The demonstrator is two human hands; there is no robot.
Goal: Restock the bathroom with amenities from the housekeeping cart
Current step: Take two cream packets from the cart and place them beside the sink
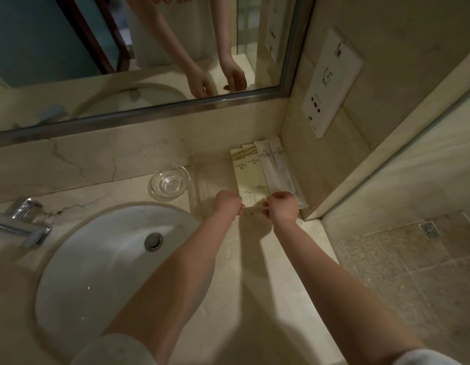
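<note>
both hands reach out over the marble counter [255,285] toward the back right corner, where the amenity packets lie in a row on a clear tray [202,180]. the left hand [227,205] is curled closed, fingers pinched at the near end of a cream packet [243,180] printed with gold lines; the right hand [281,206] is likewise curled tight, its fingertips pinched at the near end of the neighbouring packets. between the two hands there is something small and pale with a dark speck (too blurred to say what it is, or whether both hands hold it).

four packets show in all: two cream packets on the left, overlapping each other, and two white packets [278,172] on the right, the outermost one lying just beside the side wall. their far ends reach the backsplash under the mirror [123,48], which reflects both hands and forearms.

just left of the tray stands a small clear glass dish [170,184], apart from the packets. the white basin [97,259] sits in the counter to the left, its drain plug [153,241] near the middle, and a chrome faucet [20,222] stands at the far left edge. a white socket plate [331,83] is fixed on the side wall above the packets. to the right, beyond a glass panel, lies a speckled tile floor with a floor drain [429,229].
</note>
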